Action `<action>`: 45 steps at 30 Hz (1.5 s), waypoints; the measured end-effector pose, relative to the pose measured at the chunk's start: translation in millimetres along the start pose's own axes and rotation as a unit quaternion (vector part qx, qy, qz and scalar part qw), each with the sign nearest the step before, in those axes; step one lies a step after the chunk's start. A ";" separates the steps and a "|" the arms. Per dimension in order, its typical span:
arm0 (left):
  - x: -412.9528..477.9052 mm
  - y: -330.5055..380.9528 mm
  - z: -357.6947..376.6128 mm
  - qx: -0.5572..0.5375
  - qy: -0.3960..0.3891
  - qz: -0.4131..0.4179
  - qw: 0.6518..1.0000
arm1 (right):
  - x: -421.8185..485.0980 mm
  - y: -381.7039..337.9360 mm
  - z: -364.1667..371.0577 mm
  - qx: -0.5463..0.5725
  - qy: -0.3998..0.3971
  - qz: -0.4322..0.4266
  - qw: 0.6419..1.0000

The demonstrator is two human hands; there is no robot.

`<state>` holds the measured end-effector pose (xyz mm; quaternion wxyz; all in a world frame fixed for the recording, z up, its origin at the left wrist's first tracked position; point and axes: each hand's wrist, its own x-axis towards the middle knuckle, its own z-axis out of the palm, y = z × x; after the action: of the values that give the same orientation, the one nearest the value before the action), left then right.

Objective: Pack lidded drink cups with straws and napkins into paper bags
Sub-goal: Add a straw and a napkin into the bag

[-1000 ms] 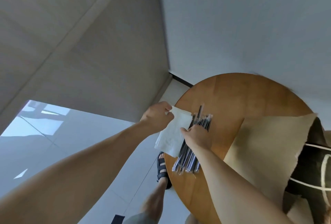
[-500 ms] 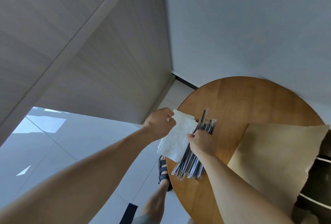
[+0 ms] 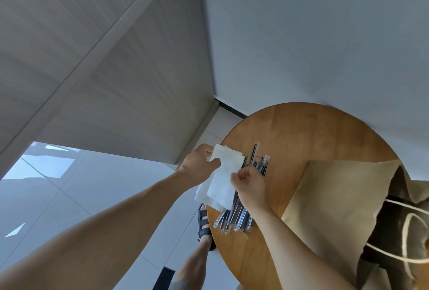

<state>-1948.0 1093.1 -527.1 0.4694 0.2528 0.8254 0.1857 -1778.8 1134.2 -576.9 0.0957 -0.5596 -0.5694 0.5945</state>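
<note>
A white napkin [image 3: 222, 181] hangs over the left edge of the round wooden table [image 3: 290, 136]. My left hand [image 3: 198, 163] pinches its upper corner. My right hand [image 3: 249, 184] has curled fingers at the napkin's right edge and seems to pinch a layer of it. Under that hand lies a pile of black straws [image 3: 241, 214] in clear wrappers. A brown paper bag [image 3: 336, 199] stands open at the right, white cord handles at its mouth. No cup is visible.
The table stands in a corner against a pale wall [image 3: 313, 34] and a grey panelled wall [image 3: 104, 57]. Below the table's left edge are the tiled floor [image 3: 69, 192] and a foot in a dark sandal [image 3: 204, 222].
My right hand has lifted off the straws and moved to the napkin's right edge. The left hand keeps its hold on the corner. The view has tilted slightly.
</note>
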 end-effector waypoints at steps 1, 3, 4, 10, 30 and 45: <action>-0.6 2.2 0.6 -0.026 -0.016 -0.019 0.999 | -1.1 -2.4 -3.3 0.042 0.006 -0.001 0.999; -1.7 6.8 2.8 -0.085 -0.061 -0.060 0.993 | -4.7 -9.1 -11.4 0.101 0.004 -0.003 0.995; -2.3 8.5 4.1 -0.113 -0.083 -0.075 0.987 | -6.6 -12.7 -15.9 0.128 -0.003 -0.001 0.992; -5.3 13.7 14.9 -0.174 -0.067 -0.061 0.981 | -11.2 1.5 -39.5 0.126 0.078 0.020 0.989; -14.3 14.1 28.8 -0.077 -0.016 -0.019 0.997 | -6.9 47.1 -34.1 -0.301 0.096 0.129 0.940; -82.6 116.9 -10.8 -0.177 -0.012 0.103 0.979 | -64.4 -103.2 -79.2 -0.028 0.083 -0.166 0.982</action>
<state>-1893.4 1137.4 -401.9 0.4953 0.2517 0.7430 0.3732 -1748.7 1165.3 -438.4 0.2239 -0.5072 -0.6607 0.5061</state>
